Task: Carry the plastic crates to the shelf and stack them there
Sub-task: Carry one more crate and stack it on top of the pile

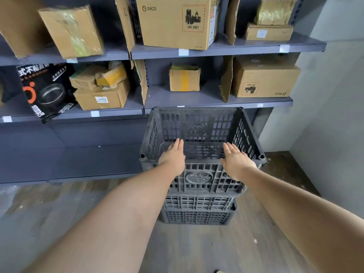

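Note:
A stack of black plastic crates stands on the floor in front of the grey shelf [214, 101]. The top crate [199, 125] is open and empty, nested on a lower crate [197, 215]. My left hand [173, 157] rests flat over the near rim of the top crate, left of its middle, fingers straight and pointing into it. Over the same rim, right of the middle, my right hand [235, 161] is also flat. Neither hand grips anything.
Cardboard boxes fill the shelf boards above, including a large one [175, 22] and a small taped one [184, 78]. A black printed box [47, 89] leans at the left. A grey wall [325, 115] closes the right side. Wooden floor lies around the stack.

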